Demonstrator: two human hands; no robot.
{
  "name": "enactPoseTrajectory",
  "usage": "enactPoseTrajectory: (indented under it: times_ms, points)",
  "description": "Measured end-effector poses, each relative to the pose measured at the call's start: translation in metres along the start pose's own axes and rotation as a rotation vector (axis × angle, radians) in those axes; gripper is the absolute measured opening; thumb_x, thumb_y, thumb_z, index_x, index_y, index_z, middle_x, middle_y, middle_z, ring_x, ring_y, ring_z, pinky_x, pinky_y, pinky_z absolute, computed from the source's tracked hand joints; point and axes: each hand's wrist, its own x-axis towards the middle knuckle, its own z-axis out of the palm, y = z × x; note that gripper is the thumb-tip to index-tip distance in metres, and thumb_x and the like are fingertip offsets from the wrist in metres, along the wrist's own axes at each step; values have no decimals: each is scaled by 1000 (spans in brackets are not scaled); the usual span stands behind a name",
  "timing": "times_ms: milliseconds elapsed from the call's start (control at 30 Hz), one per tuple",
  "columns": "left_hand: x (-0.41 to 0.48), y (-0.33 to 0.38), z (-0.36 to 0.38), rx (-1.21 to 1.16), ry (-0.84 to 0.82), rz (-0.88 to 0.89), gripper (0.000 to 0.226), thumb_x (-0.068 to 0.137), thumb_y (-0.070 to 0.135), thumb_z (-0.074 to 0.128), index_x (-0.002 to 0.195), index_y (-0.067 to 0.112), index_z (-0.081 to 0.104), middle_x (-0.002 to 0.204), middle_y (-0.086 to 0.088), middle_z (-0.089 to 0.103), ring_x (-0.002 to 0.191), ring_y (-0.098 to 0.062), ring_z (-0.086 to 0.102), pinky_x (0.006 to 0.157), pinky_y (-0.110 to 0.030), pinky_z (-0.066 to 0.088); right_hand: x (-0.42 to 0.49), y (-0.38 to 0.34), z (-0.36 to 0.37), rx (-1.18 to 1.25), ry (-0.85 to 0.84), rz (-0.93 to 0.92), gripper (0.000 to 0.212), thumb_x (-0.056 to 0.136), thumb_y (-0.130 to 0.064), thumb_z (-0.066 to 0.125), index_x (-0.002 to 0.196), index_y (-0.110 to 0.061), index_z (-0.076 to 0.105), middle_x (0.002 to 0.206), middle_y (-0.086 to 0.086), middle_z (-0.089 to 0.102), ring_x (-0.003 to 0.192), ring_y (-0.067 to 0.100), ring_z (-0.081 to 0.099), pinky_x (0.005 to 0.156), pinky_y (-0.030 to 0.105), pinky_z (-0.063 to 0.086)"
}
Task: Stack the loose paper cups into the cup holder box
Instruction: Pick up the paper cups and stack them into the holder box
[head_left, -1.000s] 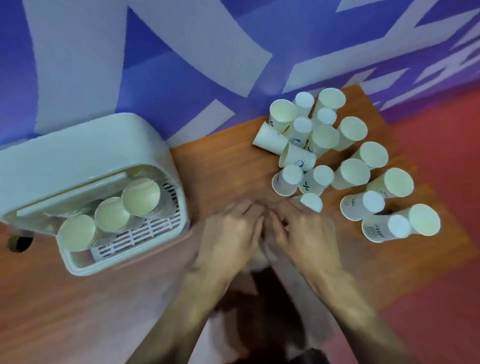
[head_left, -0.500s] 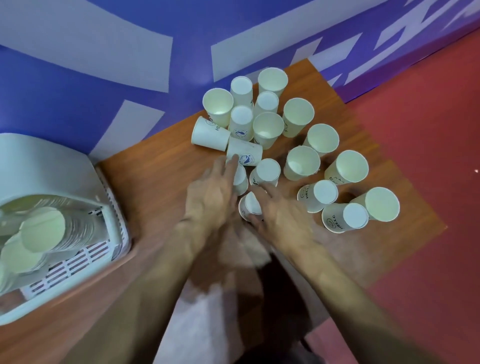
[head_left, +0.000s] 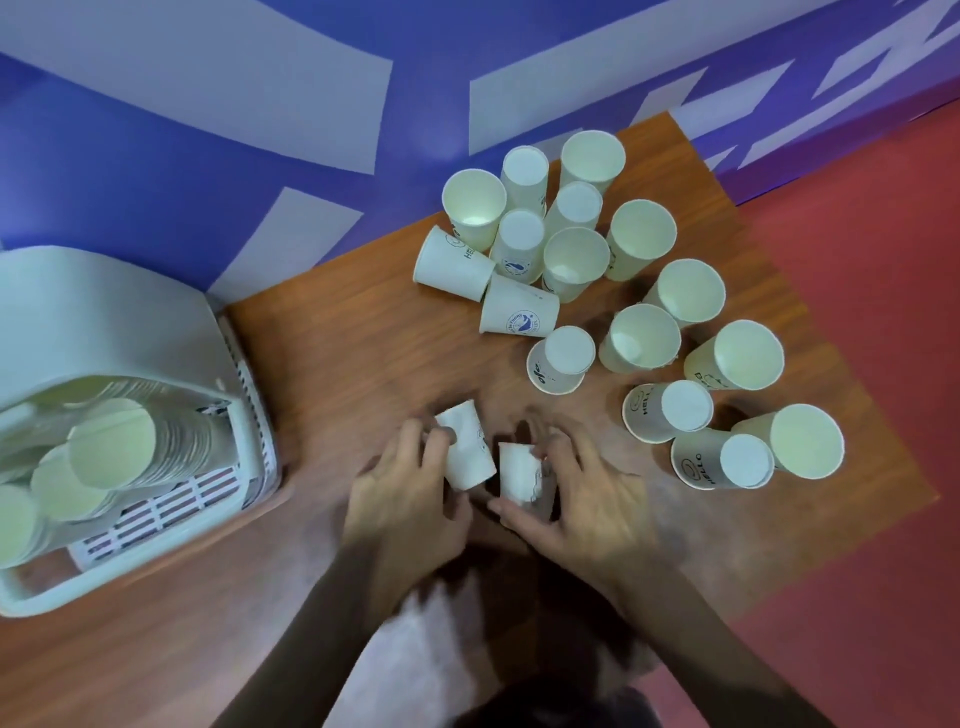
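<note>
Two paper cups in hands over wooden surface (head_left: 337, 353): left hand (head_left: 400, 499) grips tilted cup (head_left: 465, 447), right hand (head_left: 582, 499) pinches second cup (head_left: 517, 470) just beside it. Loose cups (head_left: 576, 260) cluster at right. Cup holder box (head_left: 104, 291) at left holds stacked cups (head_left: 111, 441).

dim bluish light, soft shadows; hands (head_left: 498, 499) motion-blurred; wide-angle bending at edges

I see a wooden table (head_left: 332, 332) under the left hand (head_left: 402, 499), blue-and-white wall (head_left: 208, 130) beyond, red floor (head_left: 857, 312) past the right hand (head_left: 587, 499).
</note>
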Motion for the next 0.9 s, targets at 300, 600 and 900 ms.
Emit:
enactPoseTrajectory:
  times_ms: [300, 600, 900]
  points:
    - [25, -19, -4, -71, -214, -240, 41, 96, 52, 54, 130, 29, 56, 125, 6, 65, 109, -22, 64, 79, -33, 47, 28, -27, -10, -15, -265, 20, 26, 94, -53, 54, 108, -34, 63, 107, -11, 72, 94, 17, 68, 69, 33, 49]
    - [-62, -69, -76, -230, 92, -237, 10, 84, 40, 71, 86, 30, 69, 83, 12, 69, 74, -13, 66, 56, -25, 45, 21, -128, -45, -23, -228, -102, 17, 80, -27, 74, 92, -36, 68, 93, -13, 69, 79, 11, 68, 58, 24, 32]
    - [-157, -172, -152, -7, 326, -265, 15, 90, 38, 64, 83, 27, 70, 76, 8, 65, 66, -21, 63, 49, -33, 44, -1, -278, -33, 75, -147, -324, 24, 71, -29, 85, 80, -38, 65, 70, -18, 56, 85, 9, 58, 45, 5, 26]
